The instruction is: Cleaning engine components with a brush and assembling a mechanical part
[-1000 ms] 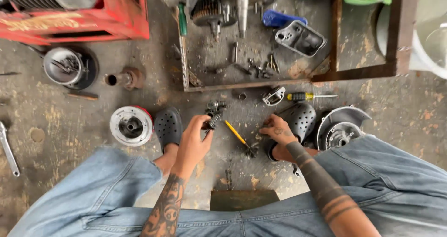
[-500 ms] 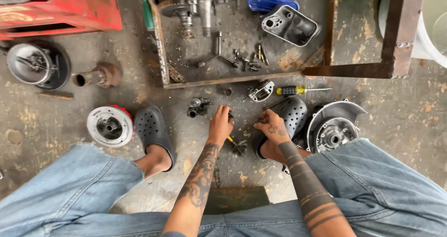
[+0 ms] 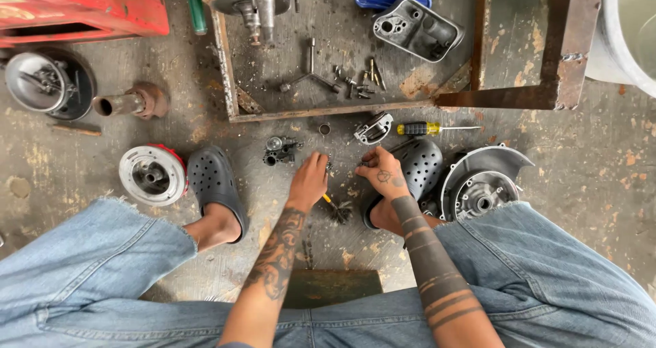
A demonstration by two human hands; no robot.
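Whereas a moment earlier the left hand (image 3: 311,177) hovered beside the small carburettor-like part (image 3: 280,150), it now rests lower on the stained concrete floor (image 3: 588,184), fingers curled downward near a tiny dark piece; whether they grip anything cannot be told. The right hand (image 3: 383,171) stays over the toe of the right clog (image 3: 418,163), fingertips pinched narrowly, though on what is too small to see. The carburettor-like part sits on the floor just left of the left hand, untouched. Two black clogs, one yellow-handled screwdriver (image 3: 427,128), one small wire brush (image 3: 338,211) and three round engine covers lie about the seated person. A shallow rusty metal tray (image 3: 232,81) holds bolts and a grey casing (image 3: 417,28).
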